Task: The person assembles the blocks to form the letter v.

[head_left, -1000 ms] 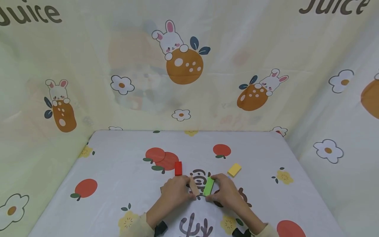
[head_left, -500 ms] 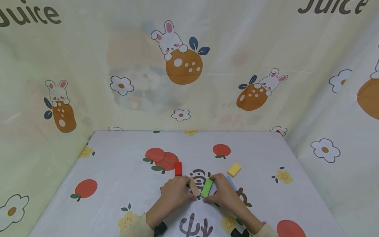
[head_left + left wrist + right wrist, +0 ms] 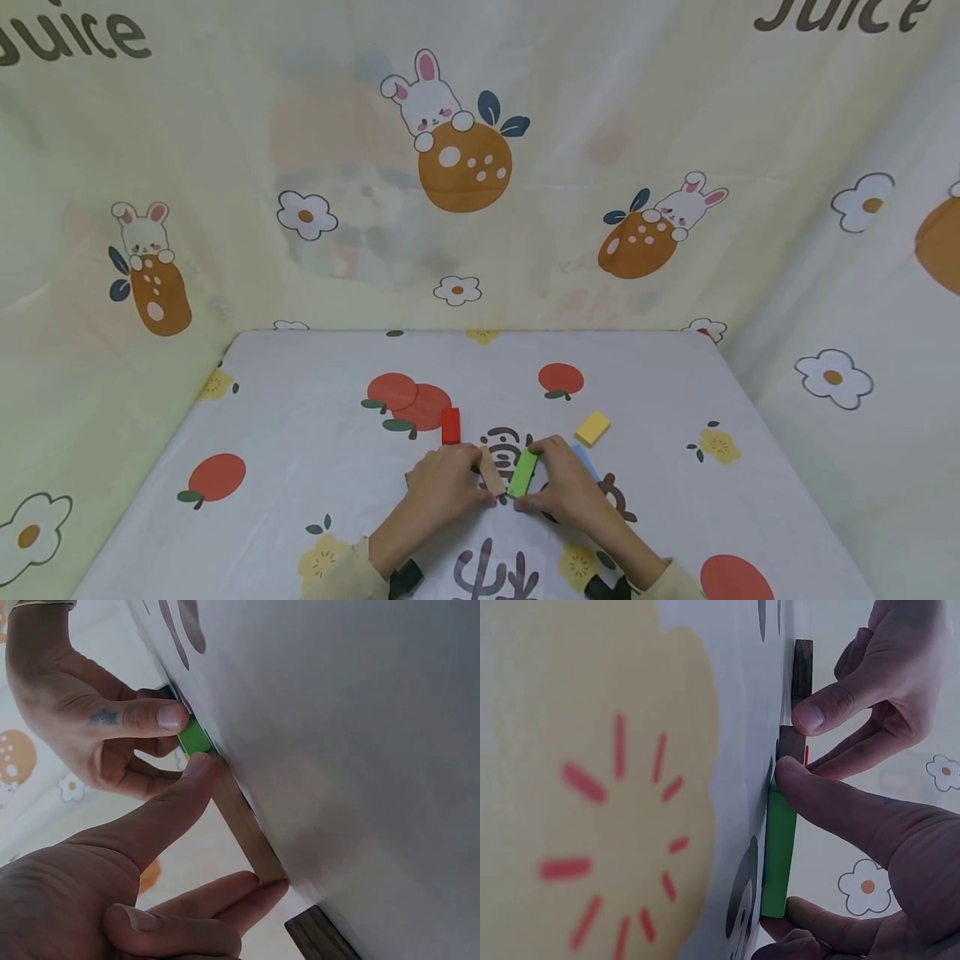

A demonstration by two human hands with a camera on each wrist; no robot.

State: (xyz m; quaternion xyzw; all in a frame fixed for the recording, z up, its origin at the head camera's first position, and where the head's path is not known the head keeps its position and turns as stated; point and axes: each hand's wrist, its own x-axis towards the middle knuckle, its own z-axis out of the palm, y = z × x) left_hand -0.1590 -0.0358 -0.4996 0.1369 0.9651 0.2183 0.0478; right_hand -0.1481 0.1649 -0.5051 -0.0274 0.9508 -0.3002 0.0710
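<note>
In the head view my left hand (image 3: 444, 482) pinches a tan wooden block (image 3: 492, 472) by its two ends, thumb near and fingers far. Just right of it, my right hand (image 3: 564, 482) holds a green block (image 3: 523, 473) the same way. Both blocks lie on the cloth, slanting towards each other at their near ends. From the left wrist, the end of the green block (image 3: 195, 736) appears against or very close to the tan block (image 3: 247, 825). The right wrist view shows the long face of the green block (image 3: 779, 851) between thumb and fingers.
Beyond my left hand lies a red block (image 3: 450, 426). A yellow block (image 3: 593, 428) sits past my right hand, and a blue block (image 3: 585, 461) is partly hidden behind it. A dark wood block (image 3: 321, 933) rests beside my left fingers. Printed cloth covers the table (image 3: 300, 433).
My right hand has slid the green block slightly left, closer to the tan block, uncovering part of the blue block. My left hand stays in place.
</note>
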